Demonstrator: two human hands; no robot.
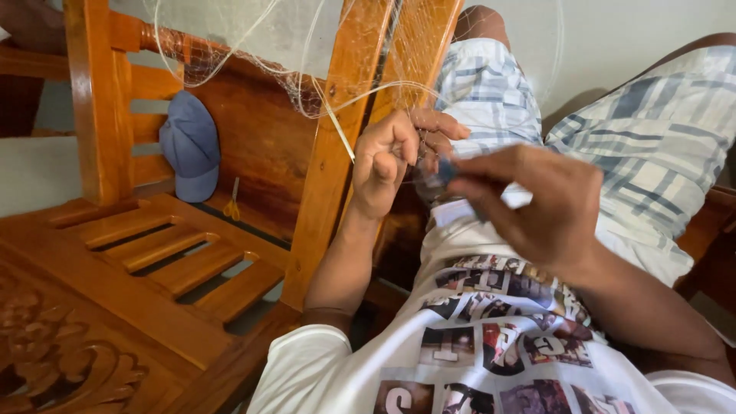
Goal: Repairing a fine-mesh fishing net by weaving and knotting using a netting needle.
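A fine, pale fishing net (230,46) hangs across the top of the view, draped over the wooden chair frame (337,146). My left hand (395,157) is closed on a bunch of the net's mesh, with a thin white strip sticking out to its left. My right hand (540,203) is blurred and pinches a small dark blue netting tool (445,175) close beside the left hand. Both hands are over my lap, above checked shorts (652,146) and a white printed shirt (491,337).
A slatted wooden seat (176,261) lies at left, with carved wood at the bottom left corner. A blue cap (190,149) leans on the chair's back panel. Small yellow scissors (232,205) lie beside it. A pale wall is behind.
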